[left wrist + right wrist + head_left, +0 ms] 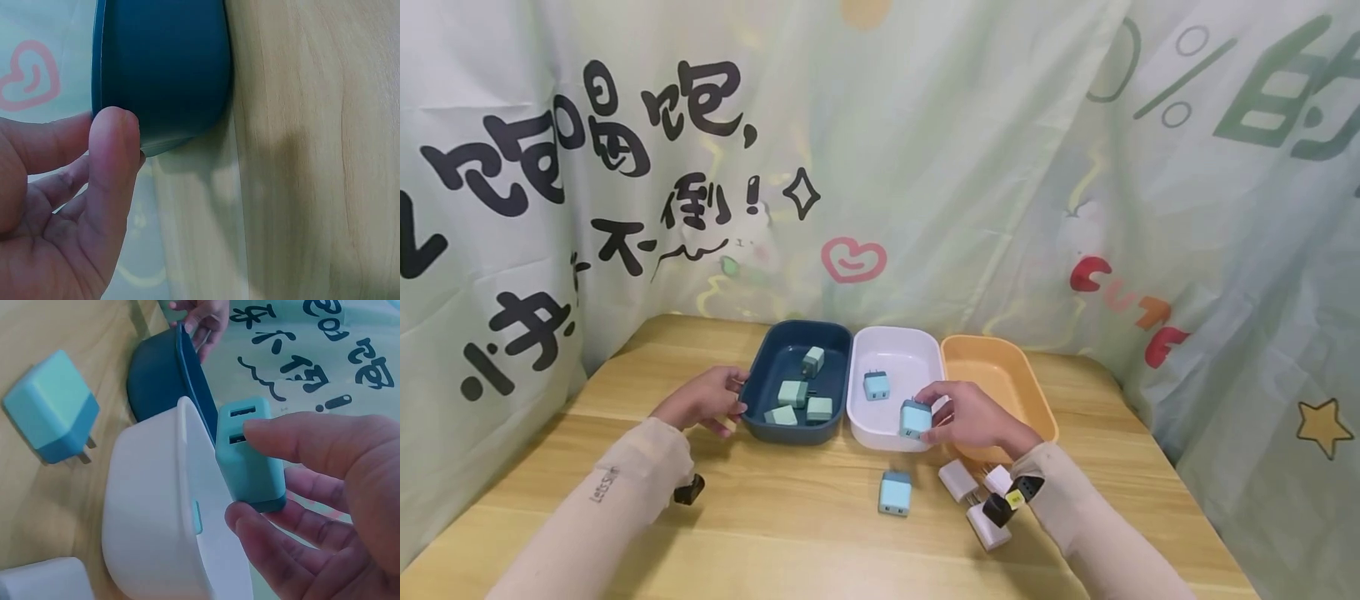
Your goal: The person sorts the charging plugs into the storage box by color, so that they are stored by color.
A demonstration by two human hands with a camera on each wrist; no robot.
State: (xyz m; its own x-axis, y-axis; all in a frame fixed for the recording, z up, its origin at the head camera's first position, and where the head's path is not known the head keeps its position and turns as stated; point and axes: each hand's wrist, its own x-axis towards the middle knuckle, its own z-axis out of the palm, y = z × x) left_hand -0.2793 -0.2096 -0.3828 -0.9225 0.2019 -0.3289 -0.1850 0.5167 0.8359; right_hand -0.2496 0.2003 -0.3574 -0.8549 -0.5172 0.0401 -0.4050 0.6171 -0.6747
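The person's right hand [973,417] pinches a light-blue, block-shaped plastic charger [915,419] above the near right corner of a white, rounded rectangular plastic bin [871,432]. The left hand [709,398] grips the rim of a dark-blue, rounded rectangular plastic bin [793,433], where four pale-green, block-shaped chargers [792,393] lie.

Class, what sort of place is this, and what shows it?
Probably a makeshift indoor workspace: a wood-grain table, printed curtains hung behind it, and three trays side by side.
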